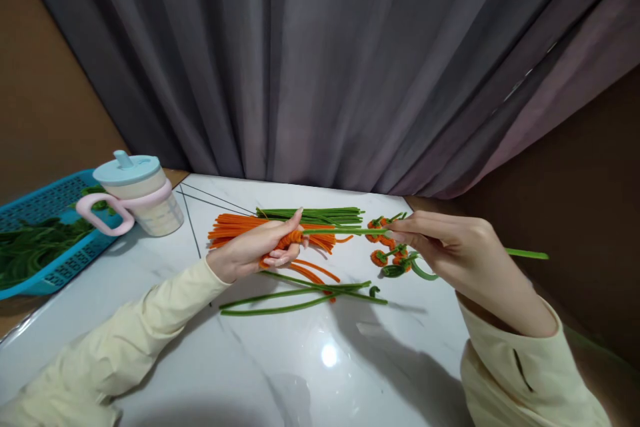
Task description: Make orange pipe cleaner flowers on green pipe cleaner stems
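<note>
Pinching a green pipe cleaner (345, 231), the right hand (450, 250) faces the left hand (260, 247), whose grip clasps its orange coil (291, 239).

Home craft corner, marble-look table (310, 373), grey curtain (320, 67), sippy cup (137, 193)

Both arms, in pale yellow sleeves, reach in from the lower corners of the frame and angle toward each other. The left hand (253, 250) is curled, thumb extended on top, fingers folded under in a closed grip. The right hand (450, 250) sits level with it and a little apart, back upward, fingertips (395, 235) pinched together and pointing toward the left hand.
</note>
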A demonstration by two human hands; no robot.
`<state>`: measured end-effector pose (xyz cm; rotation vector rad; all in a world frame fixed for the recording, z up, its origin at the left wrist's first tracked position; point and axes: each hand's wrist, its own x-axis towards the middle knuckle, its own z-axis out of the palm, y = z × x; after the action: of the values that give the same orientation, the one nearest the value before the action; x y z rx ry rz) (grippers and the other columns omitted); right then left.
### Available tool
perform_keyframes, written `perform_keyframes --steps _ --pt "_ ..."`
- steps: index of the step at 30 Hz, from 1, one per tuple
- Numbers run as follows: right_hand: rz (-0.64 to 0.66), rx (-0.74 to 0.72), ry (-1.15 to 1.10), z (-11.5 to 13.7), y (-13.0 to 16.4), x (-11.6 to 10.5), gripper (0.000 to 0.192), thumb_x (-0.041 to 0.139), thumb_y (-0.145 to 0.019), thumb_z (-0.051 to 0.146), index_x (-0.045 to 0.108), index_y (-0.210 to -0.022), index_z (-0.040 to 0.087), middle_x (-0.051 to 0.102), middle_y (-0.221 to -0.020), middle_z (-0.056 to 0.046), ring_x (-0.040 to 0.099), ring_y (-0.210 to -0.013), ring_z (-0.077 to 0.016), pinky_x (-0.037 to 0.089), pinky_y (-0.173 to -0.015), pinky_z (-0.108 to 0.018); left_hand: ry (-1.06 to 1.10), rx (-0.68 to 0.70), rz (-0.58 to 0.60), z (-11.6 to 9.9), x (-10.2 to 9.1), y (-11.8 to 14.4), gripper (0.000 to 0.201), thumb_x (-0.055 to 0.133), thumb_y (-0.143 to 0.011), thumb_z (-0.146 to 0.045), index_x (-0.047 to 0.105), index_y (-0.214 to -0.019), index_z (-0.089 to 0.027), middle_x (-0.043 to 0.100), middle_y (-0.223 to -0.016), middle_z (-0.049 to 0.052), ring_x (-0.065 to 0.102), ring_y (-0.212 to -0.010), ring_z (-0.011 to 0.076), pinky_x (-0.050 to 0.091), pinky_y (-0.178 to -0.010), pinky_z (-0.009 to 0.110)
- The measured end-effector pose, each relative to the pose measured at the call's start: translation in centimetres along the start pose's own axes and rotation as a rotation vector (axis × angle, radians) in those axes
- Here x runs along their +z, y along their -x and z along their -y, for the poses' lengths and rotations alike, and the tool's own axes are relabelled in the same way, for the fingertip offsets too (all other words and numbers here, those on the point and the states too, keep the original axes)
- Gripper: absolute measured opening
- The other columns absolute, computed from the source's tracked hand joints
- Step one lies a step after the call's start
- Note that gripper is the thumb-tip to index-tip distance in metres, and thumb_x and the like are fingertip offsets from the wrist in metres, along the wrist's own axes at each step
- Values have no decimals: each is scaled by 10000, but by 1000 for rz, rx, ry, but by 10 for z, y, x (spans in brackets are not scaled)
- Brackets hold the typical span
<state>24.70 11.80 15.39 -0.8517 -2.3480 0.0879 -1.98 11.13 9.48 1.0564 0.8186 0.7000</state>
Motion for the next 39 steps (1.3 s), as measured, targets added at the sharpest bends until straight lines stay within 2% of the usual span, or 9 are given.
perform_keyframes --steps 7,16,20,25,32,39 --pt "-14 -39 52 7 0 -4 200 486 -831 73 662 -772 148 697 -720 -42 629 -587 -123 461 -518 -202 134 -46 111 -1 3 2 475 383 -883 -529 403 -590 -156 291 -393 -78 145 -364 39 136 -368 170" --pt "-40 -91 97 9 1 -8 225 466 -844 81 651 -769 184 693 -707 -23 640 -589 -128 474 -518 -197 42 -53 51 -1 9 4 483 381 -871 -558 386 -588 -167 274 -374 -81 135 -367 47 129 -384 194" --pt "-32 -112 109 7 1 -6 232 459 -844 79 653 -760 175 698 -725 -31 644 -587 -129 480 -507 -198 6 -68 56 0 10 4 496 385 -863 -571 318 -563 -181 257 -363 -84 125 -365 46 120 -391 205" --pt "-21 -101 105 5 2 -6 230 459 -852 107 662 -788 195 707 -756 -37 662 -638 -151 511 -552 -222 -4 -87 20 -1 12 5 471 397 -857 -576 315 -604 -187 261 -381 -89 131 -374 50 120 -393 207" --pt "9 -57 88 7 4 -7 224 471 -841 89 667 -807 193 706 -790 -45 661 -657 -161 515 -569 -243 49 -143 51 -2 16 5 447 428 -845 -571 314 -639 -191 229 -415 -101 87 -392 46 71 -377 197" --pt "57 -145 117 8 1 1 255 443 -843 65 668 -796 175 692 -746 -60 637 -607 -144 479 -516 -223 109 -153 76 0 19 5 444 450 -847 -547 299 -630 -189 213 -425 -101 88 -396 41 77 -360 169"
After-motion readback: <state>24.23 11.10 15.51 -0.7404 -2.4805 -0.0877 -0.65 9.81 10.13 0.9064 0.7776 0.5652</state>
